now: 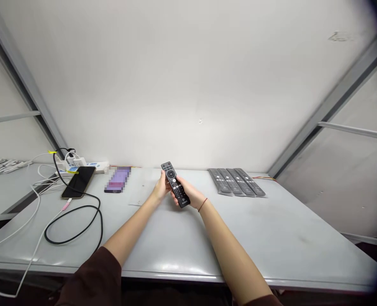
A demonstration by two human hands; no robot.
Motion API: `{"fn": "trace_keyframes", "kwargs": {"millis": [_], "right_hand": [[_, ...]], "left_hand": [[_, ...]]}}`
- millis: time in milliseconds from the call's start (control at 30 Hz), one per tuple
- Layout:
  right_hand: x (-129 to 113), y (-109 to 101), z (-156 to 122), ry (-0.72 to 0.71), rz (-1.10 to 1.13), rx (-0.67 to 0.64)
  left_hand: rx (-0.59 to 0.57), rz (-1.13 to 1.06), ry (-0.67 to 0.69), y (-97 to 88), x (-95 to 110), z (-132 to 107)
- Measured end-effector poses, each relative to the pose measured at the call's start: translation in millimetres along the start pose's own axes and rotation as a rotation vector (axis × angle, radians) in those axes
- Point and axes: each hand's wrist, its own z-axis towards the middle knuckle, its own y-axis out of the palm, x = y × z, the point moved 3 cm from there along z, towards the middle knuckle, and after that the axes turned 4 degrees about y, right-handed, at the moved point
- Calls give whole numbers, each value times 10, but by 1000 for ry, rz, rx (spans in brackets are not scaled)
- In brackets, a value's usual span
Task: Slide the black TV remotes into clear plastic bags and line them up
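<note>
A black remote control (175, 185) with its button side up is held over the middle of the table, tilted so its top end points away and to the left. My left hand (161, 187) grips its upper left edge, the thumb along the side. Around the lower half, my right hand (188, 193) is closed, with the thumb at the right edge and fingertips showing at the left. A dark red cord circles my right wrist. To the right lie several remote controls (236, 182) in clear plastic sleeves, side by side.
On the left lie a dark phone (79, 182) and a phone with a pixelated purple screen (117, 179). A white power strip (97, 167) with plugs stands behind them. A black cable (101, 216) and white cables loop over the grey table (271, 238). A white wall (188, 85) rises behind.
</note>
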Motion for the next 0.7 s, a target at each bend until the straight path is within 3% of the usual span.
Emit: {"fn": "trace_keyframes", "kwargs": {"millis": [167,333,567,700], "right_hand": [[-17,222,-9,-24,228,-87],[23,431,-90,117,281,-203],[13,226,-68,-137,112,179],[11,194,-48,-227,-8,287]], "left_hand": [[30,-126,70,-16,131,-77],[154,-237,56,-141,283,-85],[50,-97,21,-93,189,-104],[39,5,88,-83,128,-102]]}}
